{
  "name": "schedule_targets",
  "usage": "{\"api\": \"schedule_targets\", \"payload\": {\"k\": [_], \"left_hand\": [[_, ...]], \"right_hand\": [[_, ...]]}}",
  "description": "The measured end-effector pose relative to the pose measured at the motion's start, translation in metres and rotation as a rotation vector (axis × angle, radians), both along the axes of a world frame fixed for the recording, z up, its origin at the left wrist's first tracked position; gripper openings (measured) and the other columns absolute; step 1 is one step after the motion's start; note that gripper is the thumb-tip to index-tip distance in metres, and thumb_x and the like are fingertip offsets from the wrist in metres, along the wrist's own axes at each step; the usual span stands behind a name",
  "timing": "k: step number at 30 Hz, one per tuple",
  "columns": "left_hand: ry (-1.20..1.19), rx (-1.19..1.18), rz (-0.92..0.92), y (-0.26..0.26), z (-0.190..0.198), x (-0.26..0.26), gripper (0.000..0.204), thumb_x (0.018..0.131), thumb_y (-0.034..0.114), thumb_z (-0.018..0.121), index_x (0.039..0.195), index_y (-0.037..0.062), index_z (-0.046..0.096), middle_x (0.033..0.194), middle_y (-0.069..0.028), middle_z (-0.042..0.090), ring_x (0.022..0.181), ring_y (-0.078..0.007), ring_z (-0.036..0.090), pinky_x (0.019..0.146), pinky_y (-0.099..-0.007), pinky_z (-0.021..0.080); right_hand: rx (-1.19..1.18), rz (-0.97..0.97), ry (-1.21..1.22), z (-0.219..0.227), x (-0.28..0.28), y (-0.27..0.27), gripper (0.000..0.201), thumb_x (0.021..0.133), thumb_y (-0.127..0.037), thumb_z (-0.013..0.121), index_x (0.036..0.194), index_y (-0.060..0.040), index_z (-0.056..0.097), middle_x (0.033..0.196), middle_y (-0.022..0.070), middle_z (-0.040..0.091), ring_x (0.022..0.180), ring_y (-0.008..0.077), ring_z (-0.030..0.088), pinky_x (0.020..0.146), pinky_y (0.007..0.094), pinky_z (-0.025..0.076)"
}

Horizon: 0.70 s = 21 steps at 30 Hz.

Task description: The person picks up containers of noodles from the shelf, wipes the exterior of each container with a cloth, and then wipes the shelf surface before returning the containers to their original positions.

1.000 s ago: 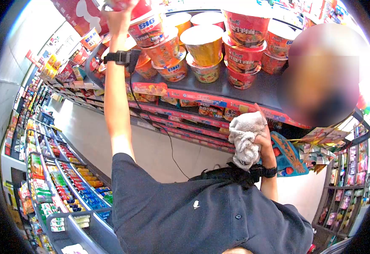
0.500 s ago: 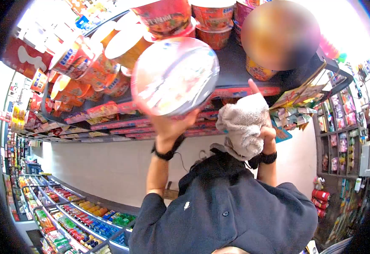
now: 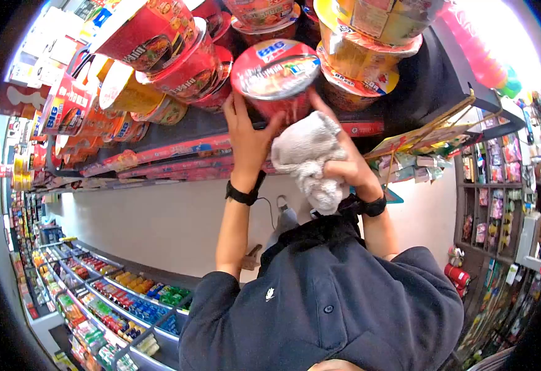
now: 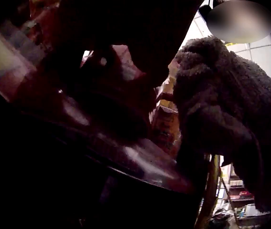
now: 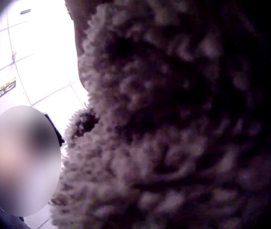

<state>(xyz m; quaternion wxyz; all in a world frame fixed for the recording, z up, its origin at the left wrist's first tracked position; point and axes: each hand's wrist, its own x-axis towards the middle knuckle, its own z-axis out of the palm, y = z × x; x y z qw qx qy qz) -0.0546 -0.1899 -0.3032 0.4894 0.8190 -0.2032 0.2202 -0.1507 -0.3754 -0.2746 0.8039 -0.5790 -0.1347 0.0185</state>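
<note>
The right hand, gripping a grey towel, has just come to the right side of the red noodle bowl, which the left hand grips at the near edge of the shelf. Probably the bowl is now steadier.

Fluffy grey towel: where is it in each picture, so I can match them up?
Head: the towel is near the middle, in the right hand, just below the red bowl.
Left wrist: the towel is at the right, looking dark.
Right wrist: the towel fills the middle and right, very close.
Shared landmark: pale tiles beside it in both wrist views.
</note>
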Motion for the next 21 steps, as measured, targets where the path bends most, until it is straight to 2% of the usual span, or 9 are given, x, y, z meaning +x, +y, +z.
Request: {"api": "schedule_targets", "payload": {"k": [2, 9, 13, 14, 15, 17, 19, 20, 21], "left_hand": [[-0.13, 0.246, 0.172, 0.007, 0.002, 0.001, 0.074, 0.079, 0.024, 0.075, 0.137, -0.003, 0.039, 0.126, -0.0224, 0.045, 0.111, -0.0405, 0.05, 0.095, -0.0428, 0.043], [-0.116, 0.056, 0.137, -0.018, 0.022, -0.005, 0.081, 0.08, 0.019, 0.074, 0.144, 0.0002, 0.027, 0.132, -0.0257, 0.045, 0.118, -0.0403, 0.049, 0.096, -0.0422, 0.043], [-0.121, 0.237, 0.096, -0.002, 0.022, 0.001, 0.091, 0.076, 0.015, 0.076, 0.146, -0.002, 0.02, 0.139, -0.0267, 0.04, 0.123, -0.0409, 0.046, 0.101, -0.0421, 0.04], [-0.135, 0.2, 0.113, 0.002, 0.034, 0.003, 0.082, 0.082, 0.009, 0.071, 0.147, 0.0026, 0.022, 0.14, -0.0233, 0.044, 0.123, -0.0327, 0.05, 0.106, -0.0398, 0.037], [0.057, -0.049, 0.015, 0.014, 0.057, -0.03, 0.072, 0.083, 0.009, 0.069, 0.143, -0.0014, 0.03, 0.127, -0.0217, 0.055, 0.118, -0.03, 0.056, 0.096, -0.0374, 0.044], [-0.115, 0.028, 0.145, 0.049, 0.095, -0.037, 0.058, 0.087, 0.011, 0.066, 0.137, -0.0006, 0.039, 0.119, -0.016, 0.061, 0.11, -0.0216, 0.06, 0.093, -0.034, 0.046], [-0.332, -0.107, 0.408, 0.163, 0.151, -0.012, 0.049, 0.089, 0.016, 0.066, 0.131, -0.0004, 0.046, 0.116, -0.0121, 0.061, 0.107, -0.0199, 0.059, 0.092, -0.0332, 0.046], [-0.416, -0.163, 0.303, 0.176, 0.141, 0.002, 0.05, 0.09, 0.022, 0.065, 0.13, -0.0012, 0.045, 0.121, -0.0137, 0.057, 0.112, -0.0219, 0.054, 0.096, -0.0344, 0.043], [-0.365, -0.221, 0.442, 0.223, 0.197, 0.027, 0.064, 0.087, 0.026, 0.07, 0.134, -0.0022, 0.038, 0.13, -0.0184, 0.048, 0.12, -0.0256, 0.048, 0.101, -0.0359, 0.039]], "right_hand": [[-0.052, 0.055, -0.061, -0.006, 0.011, 0.006, 0.108, 0.057, -0.007, 0.063, 0.153, -0.0065, 0.013, 0.15, 0.0077, 0.029, 0.131, 0.0171, 0.034, 0.11, 0.0293, 0.024], [-0.075, 0.178, -0.027, -0.021, 0.016, 0.005, 0.108, 0.059, -0.007, 0.062, 0.153, -0.008, 0.01, 0.14, 0.0086, 0.038, 0.127, 0.0177, 0.038, 0.107, 0.0281, 0.026], [0.002, 0.168, 0.03, -0.031, 0.013, 0.0, 0.11, 0.055, -0.009, 0.062, 0.154, -0.009, 0.012, 0.135, 0.0066, 0.042, 0.123, 0.0181, 0.041, 0.106, 0.0278, 0.028], [0.0, 0.116, 0.069, -0.025, 0.004, -0.008, 0.111, 0.054, -0.01, 0.062, 0.154, -0.0093, 0.013, 0.133, 0.0067, 0.043, 0.122, 0.0189, 0.042, 0.106, 0.0286, 0.029], [0.057, 0.169, 0.09, -0.021, 0.004, 0.002, 0.111, 0.054, -0.011, 0.062, 0.154, -0.0097, 0.013, 0.132, 0.0068, 0.044, 0.122, 0.0196, 0.042, 0.106, 0.0295, 0.03], [-0.028, 0.193, 0.082, -0.022, 0.013, 0.001, 0.111, 0.052, -0.01, 0.058, 0.153, -0.0103, 0.013, 0.127, 0.0076, 0.048, 0.119, 0.0209, 0.047, 0.105, 0.031, 0.034], [0.15, 0.179, 0.164, -0.003, -0.009, 0.0, 0.111, 0.05, -0.007, 0.053, 0.153, -0.0103, 0.013, 0.119, 0.007, 0.052, 0.107, 0.0197, 0.054, 0.097, 0.0299, 0.04], [0.16, 0.189, 0.166, -0.008, -0.008, -0.009, 0.11, 0.051, -0.007, 0.054, 0.153, -0.0101, 0.013, 0.118, 0.0068, 0.052, 0.107, 0.0197, 0.054, 0.097, 0.0297, 0.04], [0.174, 0.229, 0.169, -0.008, -0.004, -0.007, 0.11, 0.051, -0.007, 0.054, 0.153, -0.0099, 0.013, 0.118, 0.0067, 0.052, 0.107, 0.0198, 0.053, 0.097, 0.0295, 0.039]]}}
